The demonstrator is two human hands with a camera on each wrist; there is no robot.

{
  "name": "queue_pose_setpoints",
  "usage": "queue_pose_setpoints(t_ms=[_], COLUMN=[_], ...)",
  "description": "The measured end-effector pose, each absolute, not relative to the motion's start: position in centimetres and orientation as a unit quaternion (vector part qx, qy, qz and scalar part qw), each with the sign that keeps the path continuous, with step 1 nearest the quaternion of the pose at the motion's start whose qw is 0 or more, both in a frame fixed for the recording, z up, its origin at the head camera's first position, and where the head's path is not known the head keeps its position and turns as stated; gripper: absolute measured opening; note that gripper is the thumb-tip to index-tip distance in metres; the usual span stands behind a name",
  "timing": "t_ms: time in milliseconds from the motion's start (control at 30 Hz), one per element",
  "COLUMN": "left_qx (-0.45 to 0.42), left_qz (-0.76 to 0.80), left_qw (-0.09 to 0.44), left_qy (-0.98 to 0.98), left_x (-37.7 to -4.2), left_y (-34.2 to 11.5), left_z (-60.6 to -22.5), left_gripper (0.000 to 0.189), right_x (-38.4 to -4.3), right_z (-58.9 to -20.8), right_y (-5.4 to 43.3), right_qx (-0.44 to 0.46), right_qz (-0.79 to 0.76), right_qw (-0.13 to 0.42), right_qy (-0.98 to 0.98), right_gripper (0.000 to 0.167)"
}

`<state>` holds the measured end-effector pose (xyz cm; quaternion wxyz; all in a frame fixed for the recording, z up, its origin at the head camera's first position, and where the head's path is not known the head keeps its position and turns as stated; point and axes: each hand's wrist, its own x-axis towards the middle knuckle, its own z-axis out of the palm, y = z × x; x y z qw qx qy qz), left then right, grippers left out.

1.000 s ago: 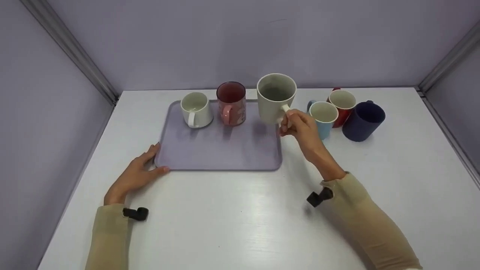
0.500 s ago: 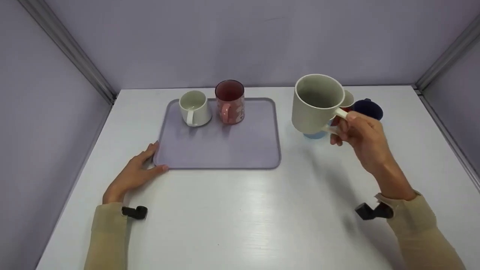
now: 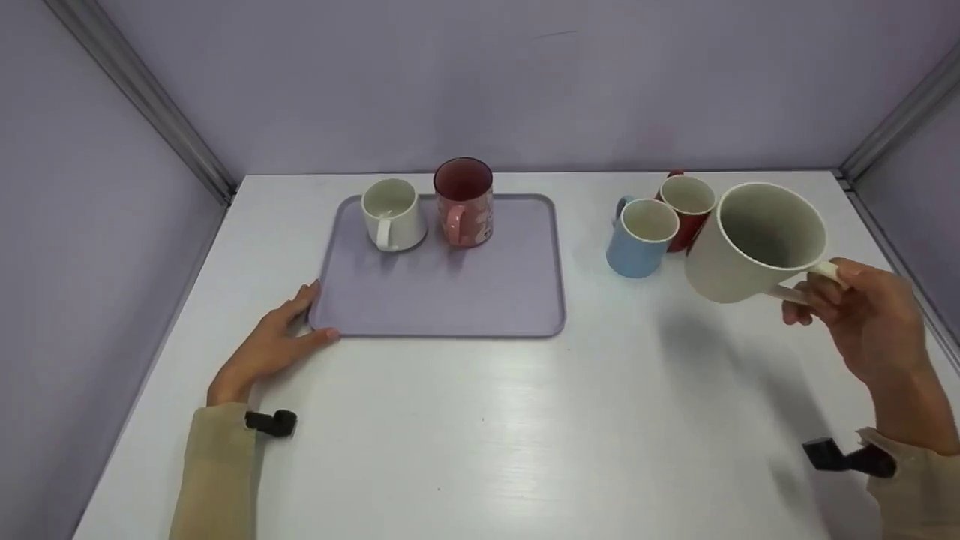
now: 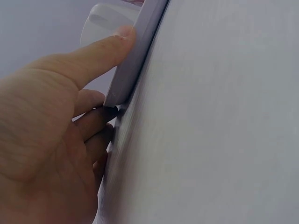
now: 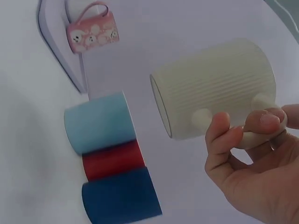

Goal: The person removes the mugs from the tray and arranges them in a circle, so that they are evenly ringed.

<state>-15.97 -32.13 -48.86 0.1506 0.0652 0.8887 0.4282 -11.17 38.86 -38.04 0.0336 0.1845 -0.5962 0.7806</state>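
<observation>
My right hand (image 3: 874, 322) holds a large cream mug (image 3: 750, 251) by its handle, raised above the table's right side. In the right wrist view, fingers curl round that handle, and ridges run along the mug. My left hand (image 3: 270, 337) holds the near left corner of a lilac tray (image 3: 450, 307), thumb at the front rim and fingers at the left edge. On the tray stand a small white mug (image 3: 394, 217) and a pink patterned mug (image 3: 465, 202), upright and side by side.
Right of the tray stand a light blue mug (image 3: 641, 240) and a red mug (image 3: 686, 202). A dark blue mug (image 5: 122, 196) beside the red one shows in the right wrist view; the cream mug hides it from the head view. Walls (image 3: 525, 90) enclose the white table (image 3: 450, 435).
The right hand has carried the cream mug from above the tray's right side to the far right, past the light blue and red mugs. The left hand and tray have stayed put.
</observation>
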Motion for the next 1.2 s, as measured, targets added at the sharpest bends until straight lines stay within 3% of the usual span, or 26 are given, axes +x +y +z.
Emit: queue_pose_setpoints(t_ms=[300,533,900,1200], left_qx=[0.063,0.057,0.056,0.059], left_qz=[0.438,0.434,0.429,0.434], left_qw=[0.152,0.154,0.149,0.153], left_qy=[0.883,0.886,0.889,0.886], left_x=[-16.1,-16.0,-16.0,-16.0], left_y=[-32.0,-31.9,-32.2,-32.1], left_z=[-49.0,-48.9,-48.9,-49.0], left_gripper=[0.096,0.097,0.096,0.097], right_x=[-10.7,-11.5,-11.8,-12.1], right_z=[-41.4,-44.4,-46.7,-46.7], right_y=[43.5,45.9,46.3,46.2], right_qx=[0.126,0.141,0.137,0.177], right_qz=[0.768,0.756,0.762,0.773], right_qw=[0.037,0.008,0.004,-0.062], right_qy=[-0.627,-0.639,-0.633,-0.606], right_gripper=[0.040,0.041,0.045,0.043])
